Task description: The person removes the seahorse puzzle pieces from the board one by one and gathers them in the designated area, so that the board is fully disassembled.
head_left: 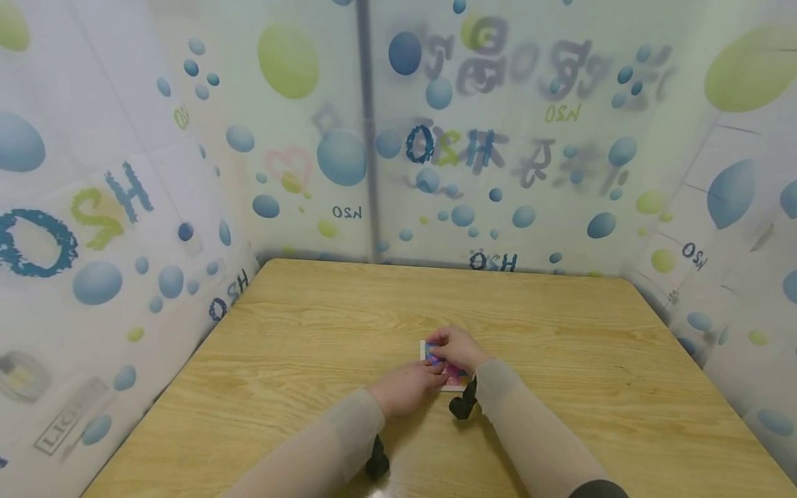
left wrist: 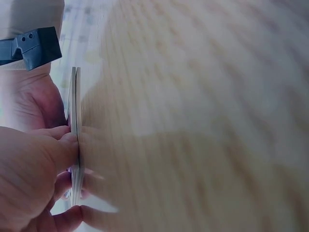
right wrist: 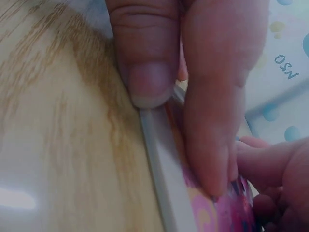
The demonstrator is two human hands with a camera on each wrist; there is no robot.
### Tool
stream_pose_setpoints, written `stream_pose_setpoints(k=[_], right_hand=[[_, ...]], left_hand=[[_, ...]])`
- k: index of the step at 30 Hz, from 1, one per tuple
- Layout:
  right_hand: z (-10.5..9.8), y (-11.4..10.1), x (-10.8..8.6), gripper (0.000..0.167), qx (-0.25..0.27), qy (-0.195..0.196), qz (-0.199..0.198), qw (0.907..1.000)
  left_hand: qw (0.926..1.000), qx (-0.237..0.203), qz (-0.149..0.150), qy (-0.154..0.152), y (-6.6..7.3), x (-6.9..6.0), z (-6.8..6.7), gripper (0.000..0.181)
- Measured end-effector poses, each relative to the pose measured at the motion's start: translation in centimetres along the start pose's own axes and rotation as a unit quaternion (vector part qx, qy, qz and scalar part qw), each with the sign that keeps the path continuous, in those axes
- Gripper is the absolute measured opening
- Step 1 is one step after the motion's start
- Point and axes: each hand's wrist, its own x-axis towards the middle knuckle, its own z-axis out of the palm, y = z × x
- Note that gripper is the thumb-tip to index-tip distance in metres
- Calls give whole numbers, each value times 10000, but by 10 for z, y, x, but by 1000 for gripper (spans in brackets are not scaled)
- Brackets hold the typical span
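Because both hands cover much of it, the board [head_left: 453, 375] shows only in part: a pink, blue and purple face, picture not legible, with a pale border at two edges. Left wrist view: board edge-on, two thin layers with a narrow dark line between them; whether it lies wholly flat cannot be told. Left hand's palm and right hand's outer fingers: hidden or cut off.

Left hand [head_left: 407, 389]: reaching in from the lower left, back upward, thumb and fingers pinching the board at its near left part. Right hand [head_left: 459, 348]: bent inward from the right, thumb on the board's edge, forefinger on its face, pinching it between them. Fingers of both hands close together over the board.

Board's place: right of the middle of the surface [head_left: 299, 325], which is wood-grained. Sleeves [head_left: 529, 415]: pale, one per forearm. Mounts [head_left: 461, 407]: black, one below each wrist. Curtain [head_left: 560, 173]: standing on three sides, blue and green spots, mirrored lettering; grey characters behind it blurred. Pole [head_left: 367, 138]: grey, upright, beyond the curtain.
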Motion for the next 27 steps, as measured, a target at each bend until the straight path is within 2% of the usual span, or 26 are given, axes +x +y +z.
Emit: stream_pose_setpoints(k=[10,27], right_hand=[[-1,0,-3,23,289,14,-16,9996],[-3,3,-4,21,615,97,88,9980]], left_hand=[[9999,119,29,42,-1,1,0,37],[9997,225,14,57,-1,2,2,37]])
